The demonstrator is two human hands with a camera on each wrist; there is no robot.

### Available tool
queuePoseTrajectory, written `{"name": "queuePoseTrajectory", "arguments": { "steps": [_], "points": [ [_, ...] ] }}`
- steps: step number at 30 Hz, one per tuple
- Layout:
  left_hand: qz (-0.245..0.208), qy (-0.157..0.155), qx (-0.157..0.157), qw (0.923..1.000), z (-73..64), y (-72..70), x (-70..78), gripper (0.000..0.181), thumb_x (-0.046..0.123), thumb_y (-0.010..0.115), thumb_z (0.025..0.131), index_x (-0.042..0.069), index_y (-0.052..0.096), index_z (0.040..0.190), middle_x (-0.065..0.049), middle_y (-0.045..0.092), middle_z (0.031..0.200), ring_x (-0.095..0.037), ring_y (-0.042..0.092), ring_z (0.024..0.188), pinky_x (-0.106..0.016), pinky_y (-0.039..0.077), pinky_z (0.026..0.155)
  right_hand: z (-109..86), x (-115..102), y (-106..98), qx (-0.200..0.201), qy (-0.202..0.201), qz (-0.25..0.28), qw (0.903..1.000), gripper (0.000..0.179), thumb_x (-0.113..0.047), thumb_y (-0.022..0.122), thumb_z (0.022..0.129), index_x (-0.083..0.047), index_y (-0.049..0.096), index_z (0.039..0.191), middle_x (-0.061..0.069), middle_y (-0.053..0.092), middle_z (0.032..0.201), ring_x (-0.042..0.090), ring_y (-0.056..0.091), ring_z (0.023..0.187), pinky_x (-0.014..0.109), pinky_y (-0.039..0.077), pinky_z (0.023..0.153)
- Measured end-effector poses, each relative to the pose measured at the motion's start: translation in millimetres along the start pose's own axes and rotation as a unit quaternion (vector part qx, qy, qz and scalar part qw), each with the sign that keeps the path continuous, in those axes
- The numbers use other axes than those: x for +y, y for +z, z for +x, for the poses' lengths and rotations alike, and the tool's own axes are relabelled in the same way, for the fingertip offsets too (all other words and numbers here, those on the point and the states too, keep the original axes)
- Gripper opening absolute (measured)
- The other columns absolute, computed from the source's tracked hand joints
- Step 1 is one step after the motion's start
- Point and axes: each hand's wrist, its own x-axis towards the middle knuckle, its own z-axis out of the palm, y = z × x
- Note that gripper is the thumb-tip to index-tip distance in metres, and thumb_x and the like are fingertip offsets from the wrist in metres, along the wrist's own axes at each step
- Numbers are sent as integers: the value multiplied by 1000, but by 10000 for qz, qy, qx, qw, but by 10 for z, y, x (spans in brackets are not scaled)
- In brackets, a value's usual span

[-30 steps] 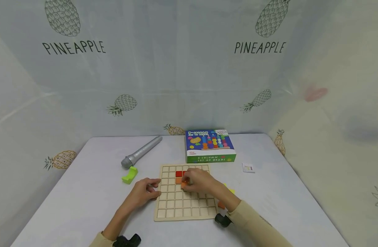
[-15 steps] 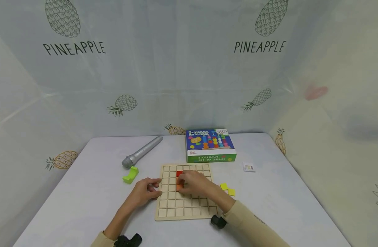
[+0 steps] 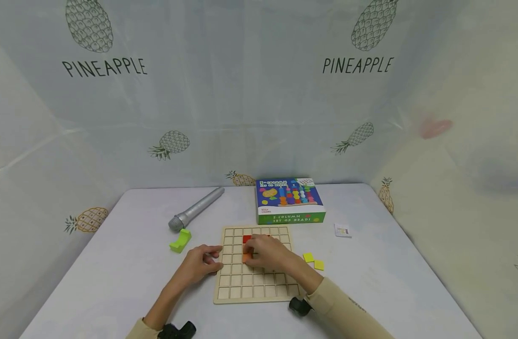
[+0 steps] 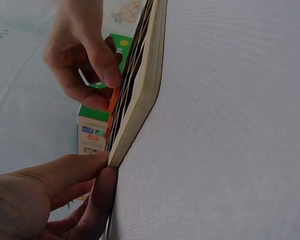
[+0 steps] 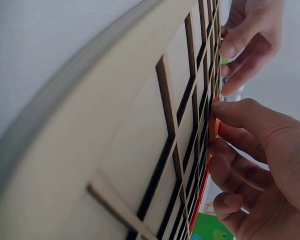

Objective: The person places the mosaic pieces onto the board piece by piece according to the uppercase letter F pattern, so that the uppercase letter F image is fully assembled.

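My left hand (image 3: 198,266) lies at the left side of a pale wooden grid board (image 3: 235,293). Its thumb and forefinger touch the rim; in the left wrist view the fingertips meet the board's edge (image 4: 133,125). Over the board, my right hand (image 3: 268,252) pinches an orange square tile (image 5: 213,122) between thumb and fingers, at a cell near the upper middle. The head view shows the tile partly hidden by the fingers. Just beyond it, a red tile (image 3: 247,239) sits in a cell, and the hand covers part of the tiles around it.
Two yellow tiles (image 3: 319,265) lie right of the board. A silver microphone (image 3: 196,209) and a lime-green curved piece (image 3: 180,240) are at the left. Behind the board stands a bead-set box (image 3: 290,218); a small white card (image 3: 342,230) lies to the right.
My right hand has moved slightly left and down with the orange tile, lowering it to the board, then stayed nearly still. The yellow tiles came into fuller view. My left hand kept its place.
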Motion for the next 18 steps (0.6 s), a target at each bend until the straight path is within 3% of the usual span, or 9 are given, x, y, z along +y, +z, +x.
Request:
{"name": "queuePoseTrajectory", "arguments": {
  "steps": [18],
  "points": [
    [16,-10,-34,10000,18,2,-4,48,8,80,79,-3,65,123,-9,66,96,-5,64,73,-19,53,62,-8,8,6,57,15,-8,10000,18,-34,75,87,-21,72,99,-10,61,94,2,53,79,17,46,68]
  ]
}}
